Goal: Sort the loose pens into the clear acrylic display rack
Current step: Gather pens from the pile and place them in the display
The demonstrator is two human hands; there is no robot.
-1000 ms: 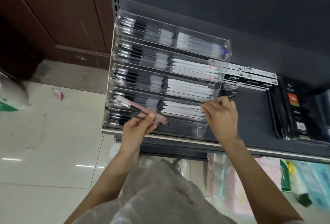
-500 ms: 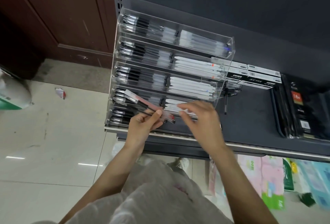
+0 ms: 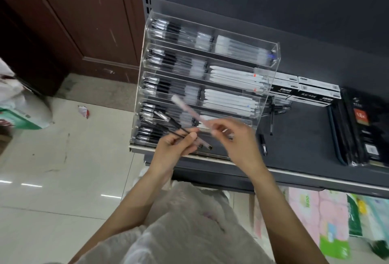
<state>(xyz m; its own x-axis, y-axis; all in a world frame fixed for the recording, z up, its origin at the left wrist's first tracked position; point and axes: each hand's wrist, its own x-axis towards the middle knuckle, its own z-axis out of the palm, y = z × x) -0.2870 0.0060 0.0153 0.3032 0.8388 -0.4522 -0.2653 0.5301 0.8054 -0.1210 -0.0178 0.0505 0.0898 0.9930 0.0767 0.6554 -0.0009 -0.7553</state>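
The clear acrylic rack [image 3: 273,65] stands on a dark shelf, its stepped tiers filled with black-capped pens on the left and white pens on the right. My left hand [image 3: 174,150] grips a small bunch of black pens [image 3: 168,119] in front of the rack's lower tiers. My right hand [image 3: 235,139] pinches a pale pink pen [image 3: 187,109], which slants up to the left across the rack's front. The image is motion-blurred around both hands.
Loose black pens [image 3: 263,144] lie on the dark shelf [image 3: 305,137] right of the rack. White pen boxes [image 3: 315,86] and black packets [image 3: 362,124] sit further right. Tiled floor and a green-and-white bag [image 3: 19,112] are on the left.
My right hand came over from the rack's right side to my left hand and has drawn the pink pen out of the bunch.
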